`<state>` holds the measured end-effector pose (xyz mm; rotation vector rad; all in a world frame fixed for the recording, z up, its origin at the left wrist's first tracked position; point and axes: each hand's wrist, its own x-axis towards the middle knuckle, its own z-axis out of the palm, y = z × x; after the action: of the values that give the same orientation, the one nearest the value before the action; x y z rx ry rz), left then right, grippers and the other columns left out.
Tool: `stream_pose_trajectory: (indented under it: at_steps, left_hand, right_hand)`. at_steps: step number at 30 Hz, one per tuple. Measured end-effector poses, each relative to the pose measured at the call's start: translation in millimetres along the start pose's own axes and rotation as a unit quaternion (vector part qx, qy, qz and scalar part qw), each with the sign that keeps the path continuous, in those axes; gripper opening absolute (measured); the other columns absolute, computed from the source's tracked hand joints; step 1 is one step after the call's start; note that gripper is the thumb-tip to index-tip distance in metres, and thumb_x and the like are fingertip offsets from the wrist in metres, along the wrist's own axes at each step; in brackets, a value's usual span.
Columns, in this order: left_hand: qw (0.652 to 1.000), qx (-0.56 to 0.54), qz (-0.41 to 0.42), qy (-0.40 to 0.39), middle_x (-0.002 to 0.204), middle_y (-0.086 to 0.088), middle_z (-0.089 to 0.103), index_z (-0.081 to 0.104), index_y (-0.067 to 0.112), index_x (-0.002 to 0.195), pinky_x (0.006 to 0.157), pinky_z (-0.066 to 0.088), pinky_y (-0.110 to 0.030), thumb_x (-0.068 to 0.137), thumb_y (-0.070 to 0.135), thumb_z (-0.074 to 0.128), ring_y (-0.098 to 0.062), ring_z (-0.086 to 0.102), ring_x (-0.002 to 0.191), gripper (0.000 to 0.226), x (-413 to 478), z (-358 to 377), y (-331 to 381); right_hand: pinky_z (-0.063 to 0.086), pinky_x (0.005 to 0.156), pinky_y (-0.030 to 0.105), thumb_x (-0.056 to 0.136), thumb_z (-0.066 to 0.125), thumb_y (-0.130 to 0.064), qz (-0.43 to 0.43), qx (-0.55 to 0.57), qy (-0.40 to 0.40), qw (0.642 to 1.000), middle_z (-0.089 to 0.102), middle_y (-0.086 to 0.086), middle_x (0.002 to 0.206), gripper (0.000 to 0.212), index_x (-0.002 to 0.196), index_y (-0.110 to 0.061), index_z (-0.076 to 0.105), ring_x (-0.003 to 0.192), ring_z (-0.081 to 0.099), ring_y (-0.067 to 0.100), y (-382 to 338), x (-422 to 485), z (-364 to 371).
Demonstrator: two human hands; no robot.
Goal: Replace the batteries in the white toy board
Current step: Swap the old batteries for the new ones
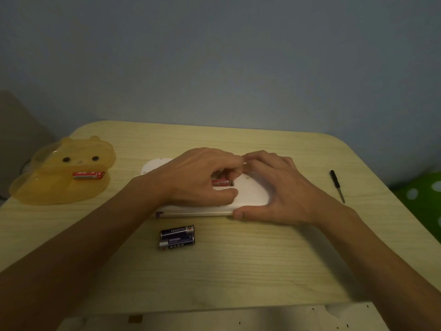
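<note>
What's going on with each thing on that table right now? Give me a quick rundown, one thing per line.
white toy board: face down, battery slot open
red battery in the slot: partly seated, fingers on it
left hand: pinching at the slot
right hand: steadying the board's edge
two dark batteries: lying loose, side by side
red battery on the orange bear cover: lying flat
screwdriver: lying unused

White toy board [250, 194]; red battery [220, 182] in it; second red battery [88, 175] on translucent amber bear-shaped tray [59, 185], black dot eyes; two dark navy batteries [177, 237], silver ends; pale wood-grain table [238, 271]; black-handled screwdriver [337, 185]; green white-spotted fabric [420, 194]; grey-blue wall [214, 56]
</note>
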<state>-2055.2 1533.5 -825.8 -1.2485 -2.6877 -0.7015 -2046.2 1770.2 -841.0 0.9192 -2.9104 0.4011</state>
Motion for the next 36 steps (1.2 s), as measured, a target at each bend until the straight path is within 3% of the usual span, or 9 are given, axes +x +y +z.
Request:
stream_pose_trajectory:
  at_steps: [2,4,9,14,19,22,25,30,36]
  left_hand:
    - [0.999,-0.032,-0.017,-0.001,0.078,0.012,0.062,0.058,0.028,0.088,0.062,0.042,-0.028,0.087,0.022,0.065,-0.014,0.055,0.072,0.009,-4,-3,-5]
    - [0.997,-0.074,-0.030,0.011,0.082,0.012,0.068,0.067,0.029,0.093,0.062,0.049,-0.033,0.089,0.016,0.066,-0.018,0.060,0.073,0.013,-7,-8,-8]
    - [0.970,-0.219,-0.059,0.086,0.098,0.006,0.076,0.075,0.020,0.101,0.085,0.060,-0.032,0.091,0.014,0.075,-0.019,0.072,0.092,0.012,-14,-21,-11]
    - [0.951,-0.270,-0.085,0.123,0.099,-0.005,0.080,0.076,0.015,0.105,0.080,0.064,-0.035,0.088,0.002,0.079,-0.024,0.079,0.085,0.021,-38,-41,-19]
    - [0.952,-0.232,-0.146,0.141,0.095,-0.007,0.083,0.079,0.017,0.107,0.079,0.061,-0.025,0.087,-0.001,0.079,-0.025,0.080,0.083,0.027,-80,-70,-36]
    - [0.952,-0.194,-0.192,0.141,0.087,-0.005,0.083,0.080,0.008,0.106,0.071,0.058,-0.017,0.087,-0.001,0.079,-0.021,0.079,0.077,0.021,-104,-91,-43]
    - [0.955,-0.141,-0.223,0.137,0.090,-0.001,0.083,0.081,0.012,0.105,0.075,0.057,-0.014,0.086,0.003,0.081,-0.014,0.080,0.080,0.020,-125,-113,-51]
    - [0.957,-0.069,-0.271,0.077,0.088,0.009,0.083,0.084,0.019,0.101,0.079,0.058,-0.015,0.085,0.011,0.084,-0.006,0.078,0.080,0.018,-147,-124,-68]
    - [0.957,0.026,-0.288,-0.004,0.077,0.026,0.076,0.085,0.030,0.099,0.065,0.045,-0.005,0.085,0.024,0.084,0.005,0.069,0.075,0.016,-150,-108,-81]
  right_hand:
    - [0.027,0.122,0.048,0.068,0.053,-0.095,0.004,-0.008,-0.004,1.000,0.040,-0.016,0.154,0.100,0.148,-0.038,0.045,0.145,0.036,0.009,0,0,0]
    - [0.026,0.123,0.048,0.067,0.053,-0.095,0.008,-0.009,-0.002,1.000,0.040,-0.016,0.155,0.101,0.149,-0.037,0.045,0.145,0.035,0.009,0,0,0]
    - [0.026,0.123,0.048,0.066,0.048,-0.099,0.011,-0.008,-0.009,1.000,0.040,-0.015,0.156,0.105,0.150,-0.037,0.044,0.146,0.035,0.010,0,-1,-2]
    - [0.025,0.123,0.042,0.065,0.045,-0.102,0.015,-0.003,-0.016,1.000,0.037,-0.018,0.157,0.107,0.151,-0.039,0.043,0.145,0.033,0.007,1,-2,-3]
    - [0.024,0.120,0.037,0.065,0.048,-0.103,0.010,0.003,-0.009,1.000,0.037,-0.022,0.155,0.106,0.152,-0.041,0.043,0.140,0.031,0.001,4,-2,-1]
    - [0.027,0.120,0.040,0.063,0.046,-0.104,0.017,0.007,-0.014,1.000,0.035,-0.025,0.154,0.107,0.151,-0.044,0.042,0.138,0.032,0.002,5,-3,-2]
    - [0.034,0.117,0.052,0.065,0.049,-0.102,0.006,0.005,0.008,1.000,0.042,-0.021,0.153,0.102,0.148,-0.043,0.047,0.141,0.044,0.014,7,-2,0]
    - [0.035,0.115,0.055,0.064,0.053,-0.100,0.007,0.011,0.018,1.000,0.044,-0.022,0.151,0.096,0.144,-0.046,0.048,0.137,0.049,0.014,10,-1,2]
    - [0.035,0.116,0.054,0.064,0.054,-0.100,0.005,0.021,0.030,0.999,0.044,-0.024,0.150,0.096,0.142,-0.046,0.050,0.138,0.048,0.010,9,-1,3]
